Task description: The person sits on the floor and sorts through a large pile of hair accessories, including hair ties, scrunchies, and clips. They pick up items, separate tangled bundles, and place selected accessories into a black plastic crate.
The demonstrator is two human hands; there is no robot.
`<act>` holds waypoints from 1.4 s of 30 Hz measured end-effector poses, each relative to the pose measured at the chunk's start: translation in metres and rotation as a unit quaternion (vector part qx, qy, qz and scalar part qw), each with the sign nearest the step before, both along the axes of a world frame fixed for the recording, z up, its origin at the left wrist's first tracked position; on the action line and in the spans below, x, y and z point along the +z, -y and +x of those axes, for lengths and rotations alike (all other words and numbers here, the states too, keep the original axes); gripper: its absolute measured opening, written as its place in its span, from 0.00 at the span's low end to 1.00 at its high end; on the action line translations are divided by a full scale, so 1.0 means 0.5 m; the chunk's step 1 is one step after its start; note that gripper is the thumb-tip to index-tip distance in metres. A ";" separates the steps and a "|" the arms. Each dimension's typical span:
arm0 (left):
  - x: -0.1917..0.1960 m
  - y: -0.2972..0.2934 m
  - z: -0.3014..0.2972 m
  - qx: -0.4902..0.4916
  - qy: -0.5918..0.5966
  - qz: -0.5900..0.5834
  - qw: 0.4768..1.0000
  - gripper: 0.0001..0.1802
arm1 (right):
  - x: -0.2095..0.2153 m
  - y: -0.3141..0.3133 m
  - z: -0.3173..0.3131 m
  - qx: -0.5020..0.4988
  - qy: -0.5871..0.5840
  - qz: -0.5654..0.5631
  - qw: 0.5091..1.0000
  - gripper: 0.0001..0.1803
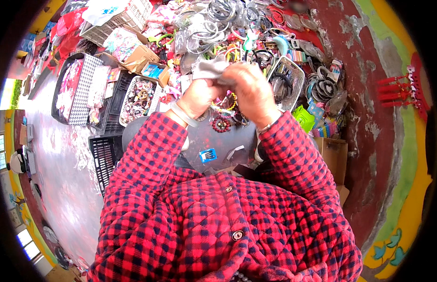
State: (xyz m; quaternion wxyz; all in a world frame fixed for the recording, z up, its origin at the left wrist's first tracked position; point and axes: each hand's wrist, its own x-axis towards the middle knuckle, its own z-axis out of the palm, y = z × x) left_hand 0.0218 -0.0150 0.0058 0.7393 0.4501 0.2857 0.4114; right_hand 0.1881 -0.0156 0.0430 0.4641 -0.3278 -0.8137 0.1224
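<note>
So there's this soft-looking grey-white piece point(210, 69) up in front of the person's chest, kinda motion-blurred so I can't tell exactly what it is. The left hand point(196, 97) has its fingers closed around the lower part of it, and the right hand point(251, 91) is curled over its right end, pinching it too. There's a pale band point(183, 115) on the left wrist. Just below the hands you can see a yellow beaded loop point(235, 101) and a dark red beaded piece point(221, 125), and nearer the person a blue card point(207, 155) lies flat. Off to the left is a pale basket point(157, 97) crammed with tiny trinkets, then a houndstooth-patterned bin point(85, 89) and a black crate point(105, 162). On the right there's another white basket point(298, 84) with dark stuff inside, plus something bright green point(303, 118) and a cardboard box point(333, 157). Past the hands it's one big messy heap of plastic-wrapped hoops point(206, 35), and red tassels point(397, 91) hang way over right.
</note>
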 end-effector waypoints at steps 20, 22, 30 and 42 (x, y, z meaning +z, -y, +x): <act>0.017 -0.005 0.010 0.017 -0.044 -0.004 0.999 0.15 | -0.008 0.009 0.011 -0.074 -0.012 -0.028 0.997 0.14; 0.020 0.006 0.034 0.108 -0.029 0.048 0.993 0.16 | -0.006 0.030 -0.016 -0.007 0.010 -0.016 1.000 0.14; 0.037 0.015 0.011 -0.056 -0.003 -0.031 0.998 0.29 | -0.056 -0.037 0.050 -0.135 -0.074 -0.149 0.977 0.14; 0.022 0.003 0.001 0.034 -0.020 -0.034 0.999 0.16 | -0.055 -0.038 0.050 -0.146 -0.111 -0.203 0.962 0.14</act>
